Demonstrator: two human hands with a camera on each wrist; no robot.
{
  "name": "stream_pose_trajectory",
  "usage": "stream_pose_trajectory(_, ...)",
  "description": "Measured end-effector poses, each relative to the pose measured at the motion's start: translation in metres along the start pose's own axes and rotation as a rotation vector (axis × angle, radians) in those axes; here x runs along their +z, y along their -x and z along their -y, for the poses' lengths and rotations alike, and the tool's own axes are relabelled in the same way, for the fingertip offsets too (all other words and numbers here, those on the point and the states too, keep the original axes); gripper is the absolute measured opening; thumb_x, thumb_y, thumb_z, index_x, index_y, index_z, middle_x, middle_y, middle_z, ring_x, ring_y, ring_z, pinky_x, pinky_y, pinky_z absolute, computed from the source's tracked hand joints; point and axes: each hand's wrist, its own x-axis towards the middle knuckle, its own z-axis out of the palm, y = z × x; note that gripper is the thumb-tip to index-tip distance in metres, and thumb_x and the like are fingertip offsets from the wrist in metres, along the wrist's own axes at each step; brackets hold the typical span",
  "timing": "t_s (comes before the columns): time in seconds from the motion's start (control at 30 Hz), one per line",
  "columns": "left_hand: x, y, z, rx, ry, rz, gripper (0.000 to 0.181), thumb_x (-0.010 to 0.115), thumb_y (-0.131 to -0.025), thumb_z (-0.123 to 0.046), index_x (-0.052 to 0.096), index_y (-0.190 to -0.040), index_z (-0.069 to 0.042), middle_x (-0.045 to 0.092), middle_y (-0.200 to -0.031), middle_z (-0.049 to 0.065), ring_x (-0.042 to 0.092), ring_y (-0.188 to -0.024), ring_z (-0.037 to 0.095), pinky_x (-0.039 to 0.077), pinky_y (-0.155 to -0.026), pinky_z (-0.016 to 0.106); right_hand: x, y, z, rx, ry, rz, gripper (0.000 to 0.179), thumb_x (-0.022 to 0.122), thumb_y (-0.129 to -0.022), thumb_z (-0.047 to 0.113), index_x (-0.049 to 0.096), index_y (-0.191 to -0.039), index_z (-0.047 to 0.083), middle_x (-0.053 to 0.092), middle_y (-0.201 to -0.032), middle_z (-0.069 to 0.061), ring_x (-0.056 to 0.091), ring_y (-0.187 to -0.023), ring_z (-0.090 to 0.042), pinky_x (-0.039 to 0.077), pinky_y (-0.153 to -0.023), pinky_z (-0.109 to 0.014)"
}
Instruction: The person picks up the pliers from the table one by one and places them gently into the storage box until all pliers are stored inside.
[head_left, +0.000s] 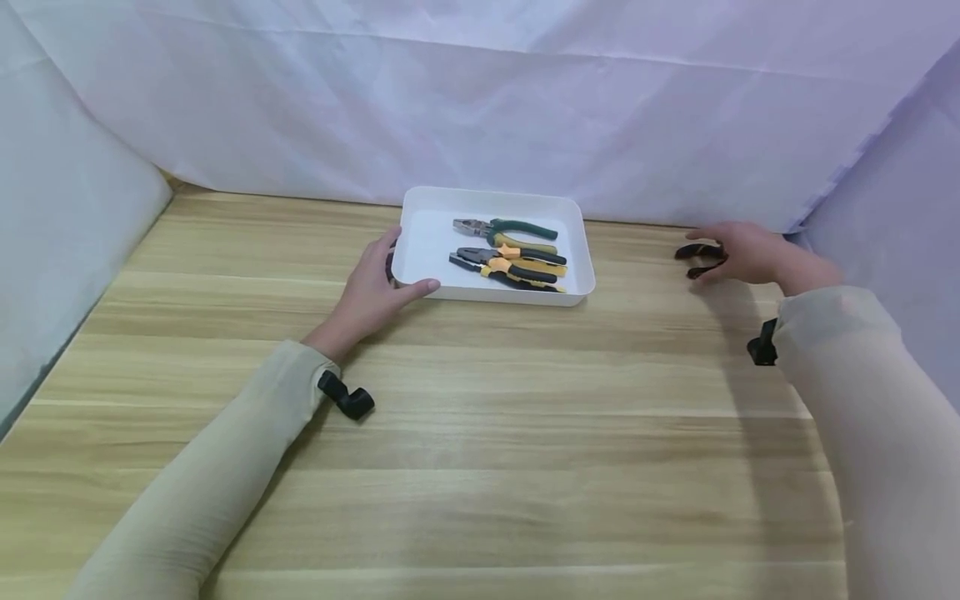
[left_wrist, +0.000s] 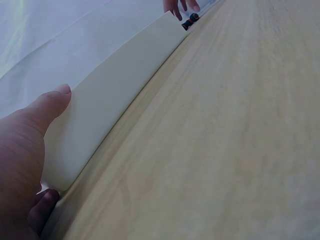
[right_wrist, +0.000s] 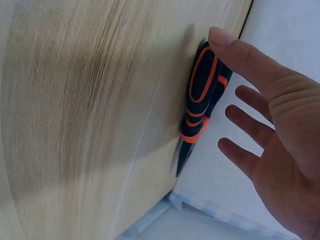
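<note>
A shallow white tray (head_left: 420,287) stands at the table's back middle. My left hand (head_left: 371,287) holds its front left corner, thumb along the front wall and fingers round the left side. In the tray lie green-handled pliers (head_left: 525,227) and, in front, overlapping orange-and-black pliers (head_left: 517,267) with yellow-and-black handles showing beneath. At the far right, my right hand (head_left: 750,254) is over black-and-orange-handled pliers (right_wrist: 200,95) on the table. Its thumb is at a handle end in the right wrist view; three fingers are spread apart from the pliers. The index finger is hidden there.
A white cloth wall (head_left: 487,108) rises right behind the tray, with further cloth at the left and right sides. The wood-grain table (head_left: 525,433) stretches in front of the tray. Both sleeves carry a small black wrist mount (head_left: 348,396).
</note>
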Motion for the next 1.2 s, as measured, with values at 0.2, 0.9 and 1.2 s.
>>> stream_pose_trajectory(0.2,0.003,0.001,-0.002,0.003,0.003,0.001,0.109,0.080,-0.084,-0.049,0.016,-0.163,-0.010,0.030,-0.163,0.019,0.034,-0.150,0.033,0.032,-0.123,0.050,0.005,0.000,-0.012,0.020,-0.012,0.009,0.091,0.084,-0.081,0.041,0.042,-0.151,0.001,0.046,-0.144,-0.036,0.045,-0.129,-0.056,0.045,-0.097,-0.065)
stream_pose_trajectory(0.9,0.004,0.002,-0.002,0.016,0.012,0.000,0.109,0.080,-0.083,-0.050,0.017,-0.163,-0.012,0.031,-0.162,0.016,0.035,-0.150,0.030,0.033,-0.123,0.047,0.015,0.007,-0.015,0.017,-0.028,-0.010,0.071,0.077,-0.091,0.026,0.044,-0.146,-0.003,0.053,-0.133,-0.038,0.053,-0.119,-0.053,0.046,-0.093,-0.063)
stream_pose_trajectory(1.2,0.004,0.002,-0.003,0.019,0.010,0.002,0.109,0.080,-0.083,-0.050,0.017,-0.163,-0.012,0.031,-0.163,0.016,0.034,-0.150,0.030,0.032,-0.123,0.047,0.020,0.008,-0.012,0.015,-0.087,-0.030,0.065,0.077,-0.091,0.029,0.049,-0.140,-0.002,0.053,-0.135,-0.036,0.052,-0.122,-0.052,0.045,-0.096,-0.064)
